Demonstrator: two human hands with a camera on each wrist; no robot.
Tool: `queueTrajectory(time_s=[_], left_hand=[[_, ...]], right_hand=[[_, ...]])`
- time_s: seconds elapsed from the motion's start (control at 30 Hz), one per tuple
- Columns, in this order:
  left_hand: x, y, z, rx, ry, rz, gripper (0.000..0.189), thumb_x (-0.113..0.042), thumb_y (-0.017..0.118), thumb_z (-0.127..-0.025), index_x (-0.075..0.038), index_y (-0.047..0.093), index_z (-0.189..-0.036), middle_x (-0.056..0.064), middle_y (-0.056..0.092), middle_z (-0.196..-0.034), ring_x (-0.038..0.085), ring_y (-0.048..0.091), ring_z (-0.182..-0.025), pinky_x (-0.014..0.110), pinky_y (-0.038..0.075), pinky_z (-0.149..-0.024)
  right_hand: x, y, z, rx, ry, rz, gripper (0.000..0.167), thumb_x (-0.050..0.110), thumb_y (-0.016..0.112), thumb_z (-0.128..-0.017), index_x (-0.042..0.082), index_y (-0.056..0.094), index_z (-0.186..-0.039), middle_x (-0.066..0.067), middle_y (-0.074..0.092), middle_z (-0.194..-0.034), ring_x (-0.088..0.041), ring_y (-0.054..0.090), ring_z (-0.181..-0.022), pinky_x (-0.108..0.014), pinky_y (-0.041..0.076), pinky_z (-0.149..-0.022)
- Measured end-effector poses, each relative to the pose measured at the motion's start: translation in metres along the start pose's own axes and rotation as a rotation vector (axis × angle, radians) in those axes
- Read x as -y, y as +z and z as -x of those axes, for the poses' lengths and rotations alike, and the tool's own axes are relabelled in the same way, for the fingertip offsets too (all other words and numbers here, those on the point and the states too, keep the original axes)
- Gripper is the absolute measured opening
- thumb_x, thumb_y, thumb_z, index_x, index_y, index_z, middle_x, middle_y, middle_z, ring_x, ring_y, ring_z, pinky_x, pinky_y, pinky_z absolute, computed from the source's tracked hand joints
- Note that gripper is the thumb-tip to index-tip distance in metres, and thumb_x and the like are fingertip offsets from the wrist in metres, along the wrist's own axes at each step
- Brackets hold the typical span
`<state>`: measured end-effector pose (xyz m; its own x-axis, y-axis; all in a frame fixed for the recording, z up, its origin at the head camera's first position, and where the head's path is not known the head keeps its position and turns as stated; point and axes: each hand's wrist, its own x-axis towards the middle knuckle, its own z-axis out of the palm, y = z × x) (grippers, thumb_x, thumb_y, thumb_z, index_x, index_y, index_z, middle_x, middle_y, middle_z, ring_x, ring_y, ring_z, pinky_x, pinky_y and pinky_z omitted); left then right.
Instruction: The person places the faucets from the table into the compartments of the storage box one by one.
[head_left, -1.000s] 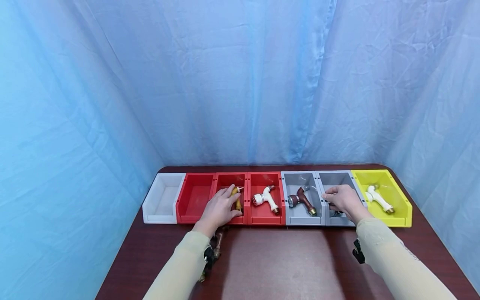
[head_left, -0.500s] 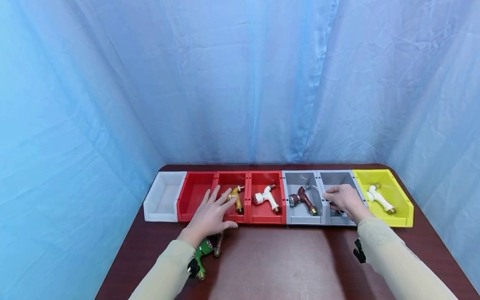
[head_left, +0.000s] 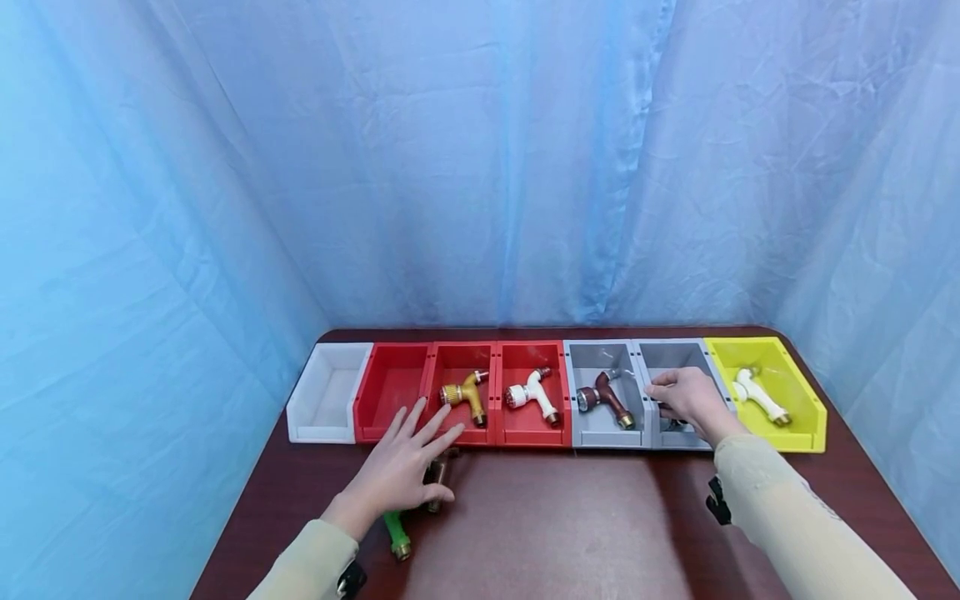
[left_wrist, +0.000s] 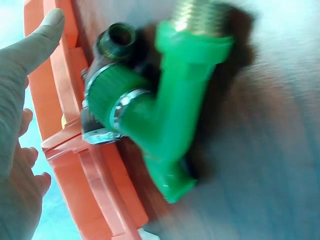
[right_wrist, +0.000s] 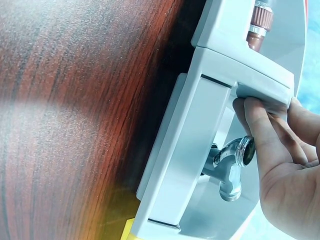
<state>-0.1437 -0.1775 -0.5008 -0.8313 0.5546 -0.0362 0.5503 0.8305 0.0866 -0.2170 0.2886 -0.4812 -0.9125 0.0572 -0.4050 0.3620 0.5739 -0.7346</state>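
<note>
My left hand (head_left: 401, 467) hovers over the table with its fingers spread and nothing held. Beneath it lies a green tap (left_wrist: 172, 107), blurred in the left wrist view and partly covered by the hand in the head view. A darker brownish tap (head_left: 437, 482) lies beside the green one, close to the bins. At the grey bin (right_wrist: 187, 145) second from the right, my right hand (head_left: 690, 400) grips the side wall shared with its neighbour. Inside that bin sits a chrome tap (right_wrist: 230, 167), mostly hidden by the hand in the head view.
A row of bins lines the table's far side. The yellow tap (head_left: 472, 398) and white tap (head_left: 536, 398) lie in red bins, a maroon tap (head_left: 609, 400) in the other grey bin. Another white tap (head_left: 761, 398) lies in the yellow bin (head_left: 806, 417). Blue curtains (head_left: 480, 167) surround the table.
My left hand has drawn back from the yellow tap in the red bin, down and left over the table, its fingers spreading. The right hand has stayed at the grey bin.
</note>
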Motion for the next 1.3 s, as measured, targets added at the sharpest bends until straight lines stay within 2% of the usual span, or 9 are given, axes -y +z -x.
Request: queueTrajectory(time_s=[0.23,0.47,0.6,0.83,1.0,1.2,1.3], left_hand=[[-0.005,0.012,0.017,0.073,0.019,0.053,0.101,-0.068,0.078,-0.075,-0.032,0.037,-0.160,0.006,0.026,-0.169,0.044,0.008,-0.155,0.065,0.018,-0.122],[-0.006,0.026,0.030,0.149,0.022,0.027,0.096,-0.067,0.077,-0.078,-0.032,0.039,-0.159,0.005,0.027,-0.168,0.045,0.013,-0.154,0.066,0.022,-0.121],[-0.006,0.028,0.034,0.169,0.018,0.005,0.091,-0.061,0.079,-0.079,-0.034,0.041,-0.157,0.003,0.026,-0.169,0.044,0.016,-0.154,0.065,0.025,-0.120],[-0.008,0.029,0.035,0.131,0.050,-0.007,0.083,-0.055,0.080,-0.082,-0.032,0.047,-0.155,0.006,0.033,-0.166,0.047,0.024,-0.150,0.060,0.035,-0.117],[-0.009,0.031,0.034,0.090,0.081,-0.054,0.079,-0.051,0.081,-0.083,-0.031,0.049,-0.153,0.006,0.039,-0.162,0.045,0.029,-0.149,0.055,0.041,-0.115],[-0.009,0.030,0.034,0.050,0.143,-0.115,0.075,-0.047,0.082,-0.083,-0.030,0.053,-0.150,0.004,0.046,-0.158,0.040,0.038,-0.145,0.051,0.044,-0.113],[-0.011,0.029,0.033,0.050,0.150,-0.116,0.075,-0.049,0.081,-0.084,-0.030,0.053,-0.150,0.003,0.047,-0.157,0.038,0.039,-0.145,0.051,0.044,-0.114]], right_hand=[[0.000,-0.001,0.001,-0.005,0.004,0.007,0.045,0.020,0.062,-0.104,-0.012,0.056,-0.135,-0.032,0.055,-0.134,-0.037,0.065,-0.113,-0.045,0.060,-0.090],[0.001,0.001,0.000,-0.007,0.004,-0.002,0.044,0.019,0.060,-0.105,-0.012,0.055,-0.135,-0.033,0.055,-0.134,-0.037,0.065,-0.113,-0.044,0.061,-0.089],[0.001,0.000,0.001,-0.007,0.004,0.001,0.045,0.019,0.059,-0.105,-0.013,0.055,-0.136,-0.033,0.055,-0.134,-0.038,0.065,-0.113,-0.044,0.061,-0.088],[0.001,0.001,0.002,-0.010,0.007,0.004,0.045,0.020,0.059,-0.105,-0.012,0.055,-0.137,-0.033,0.054,-0.135,-0.037,0.065,-0.113,-0.044,0.061,-0.088],[0.001,0.001,0.001,-0.014,0.005,0.001,0.046,0.020,0.059,-0.105,-0.012,0.055,-0.137,-0.033,0.054,-0.136,-0.037,0.065,-0.113,-0.043,0.061,-0.088],[0.001,0.001,0.002,-0.013,0.009,-0.007,0.046,0.020,0.059,-0.105,-0.012,0.054,-0.138,-0.033,0.053,-0.137,-0.038,0.064,-0.115,-0.044,0.061,-0.089],[0.001,0.001,0.003,-0.013,0.009,-0.004,0.046,0.020,0.059,-0.105,-0.012,0.054,-0.138,-0.033,0.053,-0.137,-0.038,0.064,-0.115,-0.044,0.060,-0.090]])
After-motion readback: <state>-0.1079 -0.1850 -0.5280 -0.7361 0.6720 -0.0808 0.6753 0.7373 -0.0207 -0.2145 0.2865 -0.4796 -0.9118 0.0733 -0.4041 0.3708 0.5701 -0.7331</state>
